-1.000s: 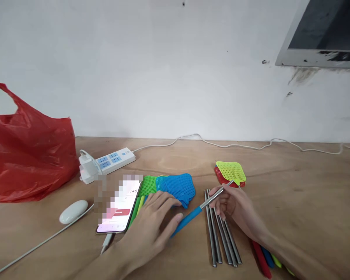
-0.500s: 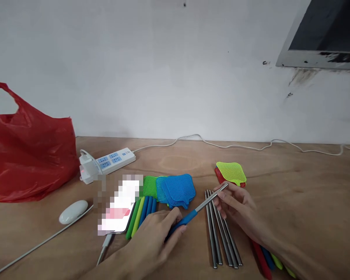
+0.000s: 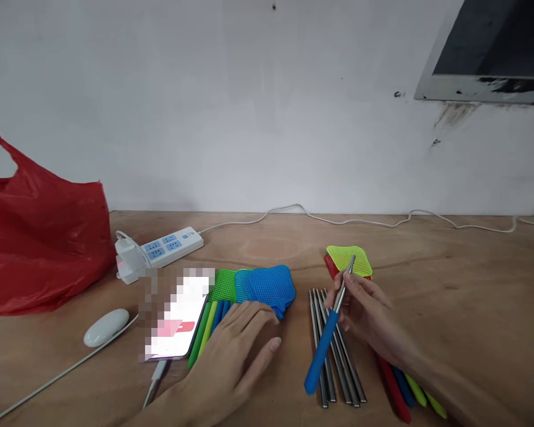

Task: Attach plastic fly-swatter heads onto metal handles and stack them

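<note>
Between the fingers of my right hand [image 3: 365,305] is a metal rod with a blue handle [image 3: 323,353], its bare end pointing up and away and the handle hanging toward me. Beneath it several loose metal rods [image 3: 349,379] lie side by side on the table. My left hand [image 3: 238,350] holds nothing; its thumb and fingers are apart. Just beyond it are blue mesh fly swatter heads [image 3: 271,284] and a green one [image 3: 226,284]. Green, yellow and blue handles [image 3: 202,332] lie partly under the left hand. A yellow-green swatter head [image 3: 351,261] rests over a red one behind my right hand.
Red, blue and yellow-green handles [image 3: 394,388] lie by my right forearm. A lit phone [image 3: 182,320], partly pixelated, is on the left with a cable. Further left are a white mouse-shaped object [image 3: 107,327], a power strip [image 3: 173,246] and a red plastic bag [image 3: 48,249].
My left hand has let go of the blue handle, and its fingers have spread. In my right hand the rod has swung from slanting left to steeper, its handle now over the loose rods.
</note>
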The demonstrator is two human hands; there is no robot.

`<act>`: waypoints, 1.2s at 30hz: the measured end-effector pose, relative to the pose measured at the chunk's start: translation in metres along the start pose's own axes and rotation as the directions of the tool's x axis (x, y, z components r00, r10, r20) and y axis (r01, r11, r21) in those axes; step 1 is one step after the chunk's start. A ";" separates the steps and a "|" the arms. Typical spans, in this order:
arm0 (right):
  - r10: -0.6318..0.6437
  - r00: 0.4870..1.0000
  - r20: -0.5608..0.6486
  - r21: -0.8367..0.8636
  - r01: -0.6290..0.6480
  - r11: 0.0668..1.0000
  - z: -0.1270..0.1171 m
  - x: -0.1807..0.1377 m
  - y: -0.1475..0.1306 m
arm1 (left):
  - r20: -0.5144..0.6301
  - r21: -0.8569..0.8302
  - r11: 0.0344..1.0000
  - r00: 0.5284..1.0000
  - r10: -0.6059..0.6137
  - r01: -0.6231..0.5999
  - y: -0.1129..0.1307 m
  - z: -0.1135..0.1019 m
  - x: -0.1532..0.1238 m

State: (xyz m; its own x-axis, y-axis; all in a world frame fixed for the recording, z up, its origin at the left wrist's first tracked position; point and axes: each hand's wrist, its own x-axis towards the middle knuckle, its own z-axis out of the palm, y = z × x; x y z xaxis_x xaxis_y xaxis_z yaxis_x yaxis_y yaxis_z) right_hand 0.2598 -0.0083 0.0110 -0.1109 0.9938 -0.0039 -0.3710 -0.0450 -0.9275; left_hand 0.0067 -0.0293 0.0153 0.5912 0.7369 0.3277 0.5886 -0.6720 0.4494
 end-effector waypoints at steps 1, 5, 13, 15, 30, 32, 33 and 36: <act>0.007 0.999 -0.043 0.002 -0.007 1.000 -0.001 0.001 -0.002 | -0.017 0.071 0.997 1.000 0.006 -0.004 -0.003 0.001 0.000; 0.006 0.996 -0.090 -0.034 -0.010 0.999 -0.005 0.007 0.000 | -0.017 0.304 0.952 0.999 0.050 -0.043 -0.016 0.009 0.000; 0.059 0.996 0.063 -0.271 -0.040 0.962 -0.013 0.009 0.008 | -0.016 0.302 0.953 0.999 -0.028 0.032 -0.016 0.008 0.002; 0.061 0.995 0.074 -0.292 -0.037 0.956 -0.012 0.009 0.007 | -0.030 0.304 0.952 0.999 -0.033 0.041 -0.019 0.009 0.001; 0.100 0.984 0.147 -0.415 -0.031 0.909 -0.013 0.008 0.005 | -0.046 0.352 0.927 0.991 -0.124 0.132 -0.035 0.012 0.000; 0.121 0.980 0.160 -0.448 -0.037 0.893 -0.012 0.007 0.003 | -0.038 0.343 0.928 0.989 -0.140 0.145 -0.036 0.012 0.001; 0.132 0.977 0.166 -0.463 -0.041 0.885 -0.011 0.007 0.002 | -0.038 0.335 0.930 0.989 -0.145 0.149 -0.036 0.011 0.001; 0.153 0.971 0.182 -0.480 -0.048 0.876 -0.009 0.006 0.000 | -0.055 0.302 0.939 0.986 -0.155 0.164 -0.034 0.008 0.003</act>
State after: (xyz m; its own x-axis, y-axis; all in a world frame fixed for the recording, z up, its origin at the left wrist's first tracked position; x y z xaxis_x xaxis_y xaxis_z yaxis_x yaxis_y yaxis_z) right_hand 0.2678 -0.0010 0.0074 -0.3321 0.9401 -0.0773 0.1231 -0.0380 -0.9917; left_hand -0.0068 -0.0046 -0.0057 0.4621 0.8348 0.2993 0.8162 -0.5323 0.2246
